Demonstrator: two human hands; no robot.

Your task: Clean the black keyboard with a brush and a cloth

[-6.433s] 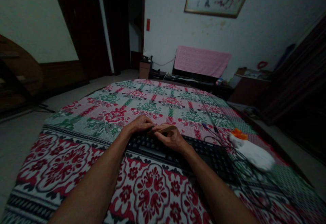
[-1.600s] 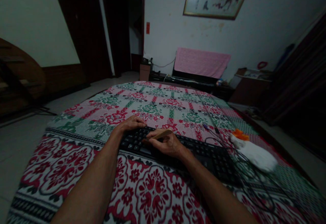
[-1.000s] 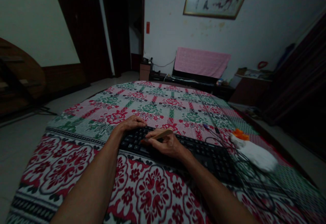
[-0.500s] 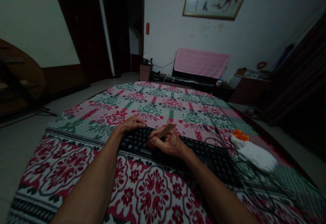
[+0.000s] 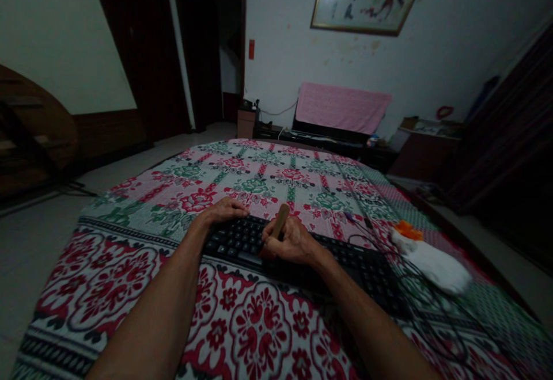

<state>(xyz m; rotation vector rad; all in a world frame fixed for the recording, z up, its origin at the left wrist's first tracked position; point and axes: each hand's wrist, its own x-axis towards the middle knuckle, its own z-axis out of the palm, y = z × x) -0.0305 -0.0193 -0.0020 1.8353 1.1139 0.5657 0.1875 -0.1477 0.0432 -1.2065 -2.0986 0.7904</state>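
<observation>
A black keyboard [image 5: 345,259] lies across a floral red, green and white cloth [image 5: 242,322]. My left hand [image 5: 224,210] rests at the keyboard's far left corner, fingers curled over the edge. Over the left-middle keys, my right hand [image 5: 290,243] is closed round a small brown wooden-handled tool [image 5: 281,220]. The handle stands nearly upright and its lower end is hidden against the keys.
A white and orange object [image 5: 432,262] lies on the cloth at the right, beside tangled dark cables [image 5: 415,305]. Beyond the cloth stand a low cabinet with a pink cover [image 5: 343,106], a brown side table [image 5: 421,149] and a dark doorway [image 5: 199,46].
My right hand has tipped the wooden handle from nearly flat to nearly upright and shifted slightly right over the keys. My left hand stays at the keyboard's corner.
</observation>
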